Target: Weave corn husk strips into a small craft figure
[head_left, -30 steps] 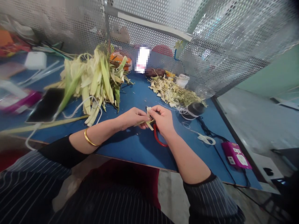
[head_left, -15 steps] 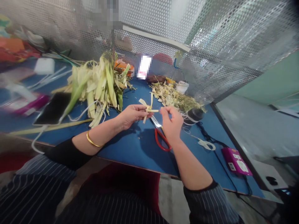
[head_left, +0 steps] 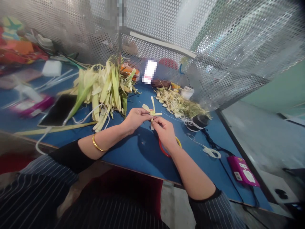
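Between my hands is a small cross-shaped piece of folded corn husk strips (head_left: 152, 112), pale yellow, with ends sticking out several ways. My left hand (head_left: 137, 120) pinches it from the left, fingers closed on its middle. My right hand (head_left: 165, 129) is closed at its lower side, thumb and fingers pinching the strip end that points down. Under my right hand lie scissors with a red and yellow handle (head_left: 164, 149); their blades are hidden. A large bunch of corn husks (head_left: 101, 86) lies to the left of my hands.
Husk scraps (head_left: 178, 103) are heaped behind my right hand, beside a dark spool (head_left: 200, 121) with white string. A black phone (head_left: 58, 109) with a white cable is on the left. A purple power strip (head_left: 243, 170) sits at the right edge. Perforated metal panels (head_left: 162, 41) stand behind.
My right hand has moved left and down, from the right-pointing strip end to the lower one. The scissors' blades are now covered. The view has shifted slightly.
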Demonstrator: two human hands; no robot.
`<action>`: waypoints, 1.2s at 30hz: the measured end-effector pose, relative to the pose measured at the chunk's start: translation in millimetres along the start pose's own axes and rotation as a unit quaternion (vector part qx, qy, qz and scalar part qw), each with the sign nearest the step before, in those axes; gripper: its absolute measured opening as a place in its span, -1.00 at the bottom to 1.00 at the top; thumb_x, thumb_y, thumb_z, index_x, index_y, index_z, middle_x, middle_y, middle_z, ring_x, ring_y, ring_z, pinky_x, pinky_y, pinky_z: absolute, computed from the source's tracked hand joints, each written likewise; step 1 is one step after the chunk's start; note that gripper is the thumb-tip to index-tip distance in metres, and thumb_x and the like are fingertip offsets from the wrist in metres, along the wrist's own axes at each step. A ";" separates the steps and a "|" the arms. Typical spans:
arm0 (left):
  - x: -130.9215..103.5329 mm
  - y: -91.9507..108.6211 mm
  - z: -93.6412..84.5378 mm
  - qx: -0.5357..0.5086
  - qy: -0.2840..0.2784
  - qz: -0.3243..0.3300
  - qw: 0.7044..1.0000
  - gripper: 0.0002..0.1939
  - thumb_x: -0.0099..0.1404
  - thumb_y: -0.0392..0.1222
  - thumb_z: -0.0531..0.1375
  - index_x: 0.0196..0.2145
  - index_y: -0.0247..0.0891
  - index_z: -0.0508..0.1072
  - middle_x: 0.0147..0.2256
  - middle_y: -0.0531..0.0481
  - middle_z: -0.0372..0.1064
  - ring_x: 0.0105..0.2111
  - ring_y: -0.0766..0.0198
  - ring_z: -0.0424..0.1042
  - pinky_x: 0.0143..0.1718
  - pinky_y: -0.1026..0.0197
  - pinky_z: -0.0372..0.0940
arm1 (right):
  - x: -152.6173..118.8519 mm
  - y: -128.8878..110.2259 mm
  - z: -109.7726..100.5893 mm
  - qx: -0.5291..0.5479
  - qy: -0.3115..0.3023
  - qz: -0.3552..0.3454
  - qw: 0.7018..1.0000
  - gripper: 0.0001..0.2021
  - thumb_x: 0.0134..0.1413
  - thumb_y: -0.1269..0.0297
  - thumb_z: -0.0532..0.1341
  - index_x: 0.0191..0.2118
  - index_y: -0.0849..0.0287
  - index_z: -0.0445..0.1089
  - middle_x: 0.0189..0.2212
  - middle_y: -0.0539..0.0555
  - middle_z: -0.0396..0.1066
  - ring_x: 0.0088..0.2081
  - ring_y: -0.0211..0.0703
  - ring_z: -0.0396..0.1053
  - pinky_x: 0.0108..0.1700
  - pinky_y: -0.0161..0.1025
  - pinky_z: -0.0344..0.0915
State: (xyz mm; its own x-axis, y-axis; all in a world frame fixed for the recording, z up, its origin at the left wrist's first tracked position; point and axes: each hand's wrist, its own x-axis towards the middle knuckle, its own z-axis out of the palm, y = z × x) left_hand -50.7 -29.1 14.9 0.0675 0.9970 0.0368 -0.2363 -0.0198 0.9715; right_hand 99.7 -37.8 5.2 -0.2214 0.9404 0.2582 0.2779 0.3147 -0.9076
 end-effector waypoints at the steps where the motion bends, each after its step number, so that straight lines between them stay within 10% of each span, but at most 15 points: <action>1: 0.6 -0.8 -0.5 0.002 0.007 0.005 1.000 -0.91 0.00 -0.33 0.31 -0.45 -0.38 0.59 -0.36 -0.12 0.54 -0.22 0.23 0.45 -0.10 0.20 0.27 | -0.4 -0.7 -0.3 0.008 -0.007 0.000 1.000 -0.84 0.00 0.30 0.18 -0.55 0.17 0.30 -0.48 -0.03 0.35 -0.41 -0.28 0.23 -0.30 -0.29 0.15; 12: 2.2 0.6 -4.0 -0.017 0.008 -0.015 1.000 -0.91 0.04 -0.31 0.30 -0.43 -0.36 0.58 -0.31 -0.14 0.54 -0.22 0.26 0.46 -0.03 0.15 0.27 | -0.2 -7.4 -4.6 -0.052 -0.047 -0.033 0.997 -0.81 0.06 0.26 0.15 -0.52 0.16 0.29 -0.45 -0.02 0.37 -0.38 -0.25 0.26 -0.26 -0.28 0.17; 17: 0.9 13.7 -5.5 -0.048 -0.011 -0.081 0.995 -0.80 0.00 -0.32 0.32 -0.34 -0.37 0.56 -0.40 -0.10 0.52 -0.36 0.27 0.49 -0.18 0.16 0.35 | 4.1 -5.6 -11.9 -0.098 0.075 -0.009 0.992 -0.77 0.09 0.07 0.19 -0.36 0.14 0.34 -0.45 -0.01 0.42 -0.41 -0.22 0.33 -0.29 -0.27 0.21; 22: -2.4 15.3 -4.0 -0.012 -0.047 -0.111 0.993 -0.78 -0.02 -0.33 0.31 -0.33 -0.40 0.55 -0.43 -0.07 0.50 -0.49 0.37 0.42 -0.33 0.25 0.33 | 3.8 -8.3 -11.4 -0.131 -0.012 -0.026 0.991 -0.74 0.17 0.13 0.12 -0.45 0.15 0.33 -0.54 -0.04 0.38 -0.45 -0.25 0.30 -0.33 -0.30 0.17; 36: -4.4 -1.4 6.0 -0.024 0.052 -0.045 0.997 -0.79 -0.05 -0.25 0.36 -0.38 -0.34 0.57 -0.55 0.05 0.36 -0.62 0.48 0.16 -0.59 0.31 0.00 | -7.4 -5.3 1.0 -0.258 -0.016 -0.138 0.956 -0.72 0.18 0.33 0.06 -0.57 0.15 0.21 -0.57 -0.03 0.29 -0.44 -0.25 0.22 -0.25 -0.26 0.10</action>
State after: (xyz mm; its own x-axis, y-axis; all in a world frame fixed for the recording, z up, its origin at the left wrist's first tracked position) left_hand -44.9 -33.9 14.8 -0.0105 0.9969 -0.0776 -0.2797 0.0715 0.9574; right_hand 98.8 -46.5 7.8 -0.3791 0.8102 0.4470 0.6274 0.5801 -0.5194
